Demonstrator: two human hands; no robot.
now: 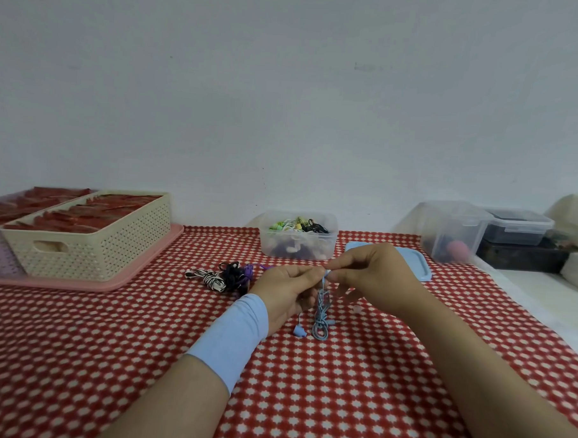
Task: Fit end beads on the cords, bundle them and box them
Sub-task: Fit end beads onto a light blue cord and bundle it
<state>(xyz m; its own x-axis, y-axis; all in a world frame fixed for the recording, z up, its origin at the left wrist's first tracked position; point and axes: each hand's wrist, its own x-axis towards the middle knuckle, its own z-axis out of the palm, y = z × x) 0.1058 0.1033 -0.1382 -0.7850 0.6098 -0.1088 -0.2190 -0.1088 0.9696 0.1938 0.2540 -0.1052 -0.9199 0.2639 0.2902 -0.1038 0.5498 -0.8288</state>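
Head cam: L hand point(286, 291) & R hand point(374, 279) both pinch blue cord point(321, 316) top, bundle hanging below.

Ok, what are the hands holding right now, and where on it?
The blue cord. The left hand and the right hand both pinch it near its upper end, close together; the looped rest hangs below them.

Our fingers point(305, 273) hide the top end of the blue cord point(322, 308); inside the frosted box point(446, 222) we see only blur.
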